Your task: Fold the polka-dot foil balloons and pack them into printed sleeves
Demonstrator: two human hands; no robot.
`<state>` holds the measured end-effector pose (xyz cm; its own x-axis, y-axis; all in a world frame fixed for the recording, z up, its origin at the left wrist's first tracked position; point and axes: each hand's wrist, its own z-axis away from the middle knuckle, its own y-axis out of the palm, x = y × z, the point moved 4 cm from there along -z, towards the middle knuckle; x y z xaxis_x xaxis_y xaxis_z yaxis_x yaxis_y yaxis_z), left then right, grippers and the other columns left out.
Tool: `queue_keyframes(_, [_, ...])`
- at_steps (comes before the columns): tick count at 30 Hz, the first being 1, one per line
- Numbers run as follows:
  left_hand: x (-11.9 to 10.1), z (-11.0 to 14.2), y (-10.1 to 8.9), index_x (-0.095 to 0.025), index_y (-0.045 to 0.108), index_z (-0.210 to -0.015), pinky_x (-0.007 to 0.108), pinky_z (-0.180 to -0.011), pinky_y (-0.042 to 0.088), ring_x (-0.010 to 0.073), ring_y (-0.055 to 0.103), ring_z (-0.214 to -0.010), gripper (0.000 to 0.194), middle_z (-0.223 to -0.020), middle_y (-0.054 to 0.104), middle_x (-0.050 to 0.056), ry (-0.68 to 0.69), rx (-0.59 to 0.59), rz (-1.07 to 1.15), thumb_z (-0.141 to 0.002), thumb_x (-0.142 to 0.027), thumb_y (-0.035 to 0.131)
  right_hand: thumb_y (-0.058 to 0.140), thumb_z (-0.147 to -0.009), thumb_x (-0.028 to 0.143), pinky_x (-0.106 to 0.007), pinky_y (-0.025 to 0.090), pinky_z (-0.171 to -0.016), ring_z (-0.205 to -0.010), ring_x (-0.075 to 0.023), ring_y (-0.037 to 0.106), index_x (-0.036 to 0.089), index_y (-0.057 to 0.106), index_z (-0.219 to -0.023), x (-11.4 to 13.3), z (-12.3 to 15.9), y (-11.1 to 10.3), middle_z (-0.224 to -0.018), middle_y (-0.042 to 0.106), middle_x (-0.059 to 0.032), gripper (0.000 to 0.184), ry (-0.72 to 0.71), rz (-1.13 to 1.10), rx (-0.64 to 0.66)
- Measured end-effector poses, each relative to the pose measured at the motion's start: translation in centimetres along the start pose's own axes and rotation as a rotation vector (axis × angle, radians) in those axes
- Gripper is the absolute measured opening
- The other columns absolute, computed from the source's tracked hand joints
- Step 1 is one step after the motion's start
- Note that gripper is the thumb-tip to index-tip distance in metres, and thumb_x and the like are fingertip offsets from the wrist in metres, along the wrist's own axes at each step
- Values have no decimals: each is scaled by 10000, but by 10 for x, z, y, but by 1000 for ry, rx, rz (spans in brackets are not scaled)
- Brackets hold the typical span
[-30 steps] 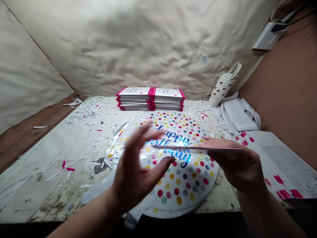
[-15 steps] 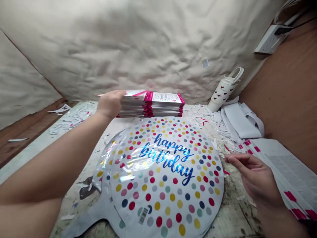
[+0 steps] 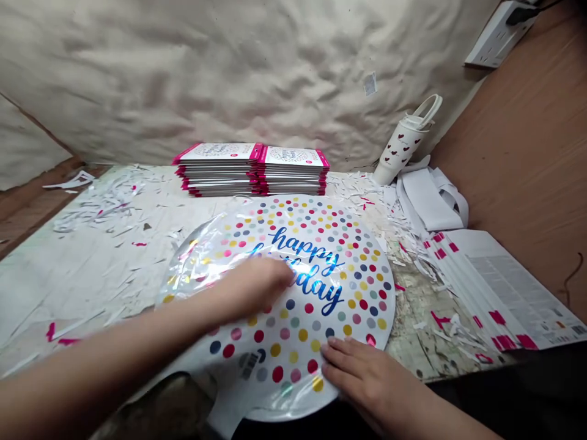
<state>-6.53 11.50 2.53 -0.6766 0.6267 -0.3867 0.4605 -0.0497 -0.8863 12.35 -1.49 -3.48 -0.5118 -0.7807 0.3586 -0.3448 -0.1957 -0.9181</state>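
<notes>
A flat, round foil balloon [image 3: 257, 318] with coloured dots and blue "happy birthday" lettering lies on the table in front of me. At least one more flat balloon shows beneath its left edge. My left hand [image 3: 266, 282] is over the middle of the lettering, smeared by motion, and its fingers cannot be made out. My right hand [image 3: 362, 376] lies on the lower right edge of the balloon, fingers stretched out flat. Behind the balloon stand two stacks side by side, a left stack of pink-edged packets [image 3: 215, 174] and a right stack of packets [image 3: 293, 174].
A white tumbler with hearts [image 3: 401, 146] stands at the back right. Beside it are a folded white strip [image 3: 433, 198] and printed card sheets [image 3: 509, 281]. Paper scraps [image 3: 101, 201] litter the table [image 3: 137, 256]. A power strip [image 3: 499, 36] hangs on the right wall.
My left hand has left the left packet stack and come down over the balloon. My right hand has moved left from beside the balloon onto its edge. The camera view has shifted.
</notes>
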Motion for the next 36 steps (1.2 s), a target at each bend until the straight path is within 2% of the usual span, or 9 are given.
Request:
queue_keyframes(3, [-67,79,50,-220,640,-880,217,-678,484,135,597,-730,146,-824,667,7,196,401,128,-810,-275,524,427,-828,97,-266,501,-829,-929,-165,634,163,601,-1091,-1,2,2,-1033,676,-79,322,89,-144,-91])
queue_keyframes(7, [-80,117,69,-162,632,-943,280,-655,471,184,580,-738,236,-801,649,67,40,381,70,-857,-161,412,482,-781,87,-247,492,-700,-748,-140,631,213,666,-859,-8,6,3,-816,698,-22,236,262,-300,-98])
queue_keyframes(15, [-49,99,73,-178,609,-685,189,-597,383,101,530,-658,61,-668,571,-44,-384,520,495,-704,-176,551,593,-734,175,-227,444,-685,-727,-130,591,195,668,-760,-18,-1,2,-745,655,-1,82,437,-577,163])
queue_keyframes(21, [-35,82,78,-174,397,-551,181,-450,286,80,399,-507,335,-506,410,-80,-632,475,665,-561,-317,699,744,-586,289,-196,363,-528,-624,-109,485,173,557,-671,-29,-18,-9,-681,541,28,236,511,-501,165])
queue_keyframes(23, [-34,79,75,-175,438,-591,182,-446,303,84,410,-493,307,-503,436,-74,-644,501,752,-609,-378,668,763,-562,399,-209,391,-568,-687,-128,509,191,587,-829,-26,-25,-7,-775,572,17,382,473,-562,184])
queue_keyframes(25, [-34,77,70,-173,484,-645,184,-441,314,86,420,-487,266,-525,464,-65,-628,508,799,-673,-408,604,667,-692,430,-233,418,-654,-763,-141,541,208,603,-949,-22,-31,-3,-867,605,-5,346,441,-630,149])
queue_keyframes(29, [-38,78,66,-167,532,-728,197,-462,352,102,474,-521,195,-598,531,-37,-615,451,771,-727,-362,530,562,-785,308,-244,409,-651,-683,-130,551,169,650,-743,-24,-41,11,-720,623,-11,170,516,-762,-1])
queue_keyframes(33, [-38,87,61,-182,540,-715,227,-574,396,141,548,-661,67,-703,593,-10,-484,313,430,-701,-177,475,723,-617,310,-235,384,-552,-557,-105,506,141,616,-639,-31,-40,25,-606,582,9,202,694,-1149,-48])
queue_keyframes(36, [-27,107,52,-196,554,-771,268,-666,419,175,567,-767,229,-806,615,15,-408,325,81,-646,-57,420,767,-570,305,-225,373,-556,-550,-86,487,149,590,-631,-35,-35,27,-592,562,27,244,751,-1401,-128])
